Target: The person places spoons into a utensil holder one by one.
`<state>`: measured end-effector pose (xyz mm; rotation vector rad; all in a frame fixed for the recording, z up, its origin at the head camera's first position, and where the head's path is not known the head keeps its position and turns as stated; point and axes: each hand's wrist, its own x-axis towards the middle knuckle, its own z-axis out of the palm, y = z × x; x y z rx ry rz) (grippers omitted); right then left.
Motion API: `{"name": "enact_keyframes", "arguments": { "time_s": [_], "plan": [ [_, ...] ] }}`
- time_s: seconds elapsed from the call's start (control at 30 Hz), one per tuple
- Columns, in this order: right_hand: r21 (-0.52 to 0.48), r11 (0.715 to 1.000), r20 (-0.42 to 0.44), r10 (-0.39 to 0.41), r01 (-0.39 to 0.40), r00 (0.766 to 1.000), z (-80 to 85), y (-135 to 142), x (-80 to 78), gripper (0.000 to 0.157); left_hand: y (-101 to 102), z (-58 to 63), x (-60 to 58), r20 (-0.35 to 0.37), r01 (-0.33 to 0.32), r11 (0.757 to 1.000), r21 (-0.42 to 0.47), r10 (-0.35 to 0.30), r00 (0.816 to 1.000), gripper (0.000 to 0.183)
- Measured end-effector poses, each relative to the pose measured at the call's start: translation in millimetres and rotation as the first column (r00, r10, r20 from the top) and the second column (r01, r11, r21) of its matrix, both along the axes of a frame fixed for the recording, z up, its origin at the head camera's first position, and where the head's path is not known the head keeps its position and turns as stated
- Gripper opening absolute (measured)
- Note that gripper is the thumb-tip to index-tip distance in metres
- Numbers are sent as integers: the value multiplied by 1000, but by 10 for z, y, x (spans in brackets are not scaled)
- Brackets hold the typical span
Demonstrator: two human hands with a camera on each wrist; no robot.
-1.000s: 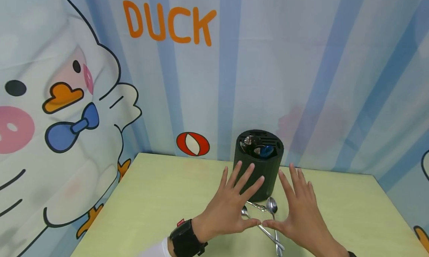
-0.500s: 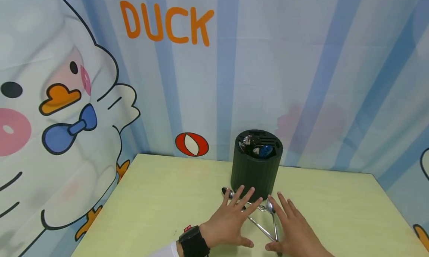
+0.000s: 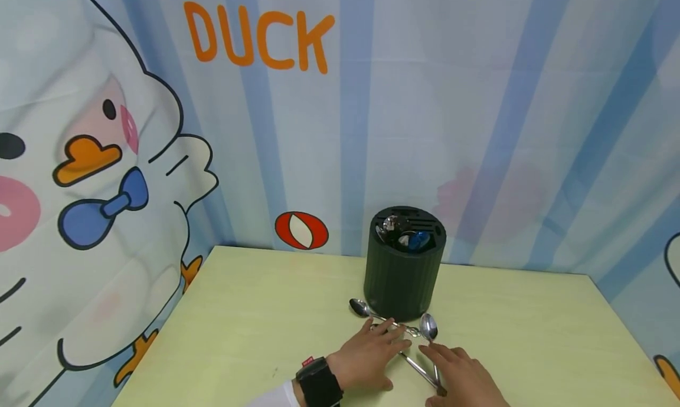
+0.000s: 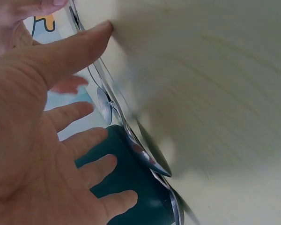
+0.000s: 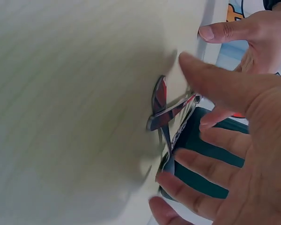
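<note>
Three metal spoons lie crossed on the table in the head view. One spoon's bowl (image 3: 360, 307) points left and another spoon's bowl (image 3: 428, 326) points up. The third spoon's handle (image 3: 419, 368) runs diagonally, its bowl hidden by my left hand (image 3: 369, 355). That hand hovers over the spoons, fingers spread and holding nothing. My right hand (image 3: 466, 378) is held beside the handles, fingers loosely extended, gripping nothing. In the left wrist view, spoon bowls (image 4: 151, 162) lie beyond the fingertips. Crossed handles (image 5: 171, 115) show near the right fingers in the right wrist view.
A dark green ribbed utensil holder (image 3: 404, 283) stands just behind the spoons, with shiny items and a blue one in its top. The pale yellow table (image 3: 276, 312) ends at a striped duck-print curtain (image 3: 404, 100).
Both hands have come down and nearer, from in front of the holder to low over the spoons. The left-pointing spoon bowl, hidden before, now shows. The spoons look unmoved.
</note>
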<state>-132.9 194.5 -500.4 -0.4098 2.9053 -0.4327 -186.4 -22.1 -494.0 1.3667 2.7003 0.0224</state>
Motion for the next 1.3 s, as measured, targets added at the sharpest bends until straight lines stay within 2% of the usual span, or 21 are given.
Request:
{"name": "enact_keyframes", "arguments": {
  "time_s": [0.23, 0.47, 0.6, 0.7, 0.77, 0.93, 1.17, 1.23, 1.3],
  "plan": [
    [-30, 999, 37, -18, 19, 999, -21, -59, -12, 49, 36, -24, -7, -36, 47, 999, 15, -47, 998, 59],
    [-82, 997, -14, 4, -5, 1000, -61, -90, 21, 25, 50, -20, 20, -128, 91, 995, 32, -87, 988, 33],
    [-99, 994, -43, 38, -42, 998, -74, -72, 29, 22, 47, -29, 45, -165, 117, 991, 70, -104, 981, 15],
    [-95, 992, -81, 70, -78, 994, -83, -56, 38, 19, 38, -45, 65, -161, 124, 988, 96, -108, 981, 18],
    [-60, 993, -129, 94, -102, 987, -100, -55, 49, 18, 33, -51, 78, -132, 119, 987, 106, -105, 986, 20],
    [69, 989, -263, 145, -131, 954, -161, -75, 78, 16, 39, -41, 89, -65, 112, 987, 114, -105, 992, 19],
    [81, 992, -416, 120, -95, 901, -193, -60, 105, 24, 24, -39, 87, -45, 122, 981, 154, -116, 992, 22],
    [70, 994, -412, 104, -82, 905, -182, -64, 109, 25, 12, -28, 91, -39, 120, 980, 160, -115, 993, 23],
    [43, 997, -371, 82, -71, 925, -149, -72, 116, 24, 1, -5, 99, -25, 108, 980, 167, -105, 994, 22]
  ]
}}
